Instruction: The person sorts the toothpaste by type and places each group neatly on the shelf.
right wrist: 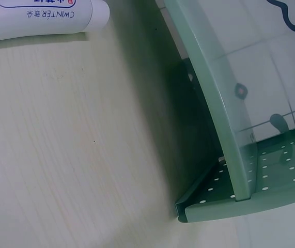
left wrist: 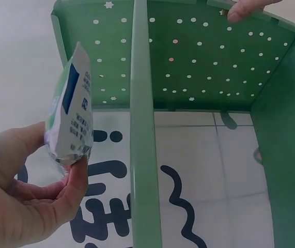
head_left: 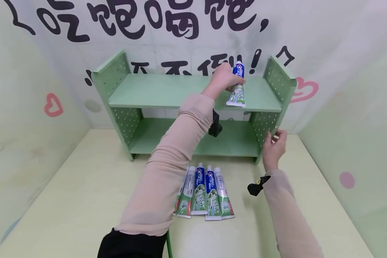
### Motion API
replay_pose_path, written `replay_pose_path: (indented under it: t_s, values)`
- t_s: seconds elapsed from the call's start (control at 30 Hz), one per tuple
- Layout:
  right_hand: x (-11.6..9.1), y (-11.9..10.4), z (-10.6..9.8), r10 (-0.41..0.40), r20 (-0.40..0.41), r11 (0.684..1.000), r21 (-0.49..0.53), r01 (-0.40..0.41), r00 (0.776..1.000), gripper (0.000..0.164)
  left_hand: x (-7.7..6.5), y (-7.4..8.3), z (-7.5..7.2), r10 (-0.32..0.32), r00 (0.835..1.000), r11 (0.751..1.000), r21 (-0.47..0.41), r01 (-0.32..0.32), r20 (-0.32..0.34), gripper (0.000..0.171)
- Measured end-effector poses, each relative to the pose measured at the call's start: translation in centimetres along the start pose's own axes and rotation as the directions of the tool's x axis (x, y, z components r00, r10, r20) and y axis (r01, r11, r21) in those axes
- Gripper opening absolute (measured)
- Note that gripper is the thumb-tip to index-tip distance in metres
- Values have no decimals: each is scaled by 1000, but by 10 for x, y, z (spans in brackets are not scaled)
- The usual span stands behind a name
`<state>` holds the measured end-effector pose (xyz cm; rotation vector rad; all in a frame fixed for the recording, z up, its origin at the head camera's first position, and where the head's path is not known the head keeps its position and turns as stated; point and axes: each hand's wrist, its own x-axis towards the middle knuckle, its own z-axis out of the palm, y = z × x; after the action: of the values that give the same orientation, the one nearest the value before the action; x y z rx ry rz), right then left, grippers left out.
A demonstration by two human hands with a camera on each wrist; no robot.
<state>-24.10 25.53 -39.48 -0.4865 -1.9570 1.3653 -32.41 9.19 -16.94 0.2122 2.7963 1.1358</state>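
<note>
The toothpaste tube [head_left: 237, 94] is up by the top of the green shelf [head_left: 158, 89], pinched in the left hand [head_left: 223, 79]. The right hand [head_left: 274, 148] holds the shelf's side. More tubes [head_left: 199, 190] lie on the desk [head_left: 93, 200].

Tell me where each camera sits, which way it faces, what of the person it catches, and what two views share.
Head: on the head, facing forward and down at the green shelf and row of tubes; sleeved arms, left hand and right hand show.
Left wrist: facing the toothpaste tube in hand and a perforated side panel; the left hand and a little of the right show.
Right wrist: facing the tabletop, a tube's capped end and the shelf's end; no hand shows.
Shared: head and left wrist both see the held tube.
</note>
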Motion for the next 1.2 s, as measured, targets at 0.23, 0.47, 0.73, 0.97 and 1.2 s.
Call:
replay_pose_path:
  t_s: [0.23,0.47,0.73,0.97,1.2]
  values:
    - [-4,0,0,6,-4,1000,4,-6,1000,29,10,0,16,-1,1000,1000,-2,1,-19,50]
    - [-11,3,0,6,-7,1000,10,-6,1000,28,17,-3,32,27,997,995,101,-20,-69,45]
    - [-3,0,-1,-1,-9,1000,8,1,1000,27,22,1,33,62,995,994,98,-54,-77,39]
    - [-6,0,2,10,9,1000,11,-10,1000,28,17,-5,26,62,998,985,165,-58,-23,34]
    - [-2,-2,-3,-5,-8,1000,14,6,1000,29,5,-8,3,24,997,985,167,-36,76,57]
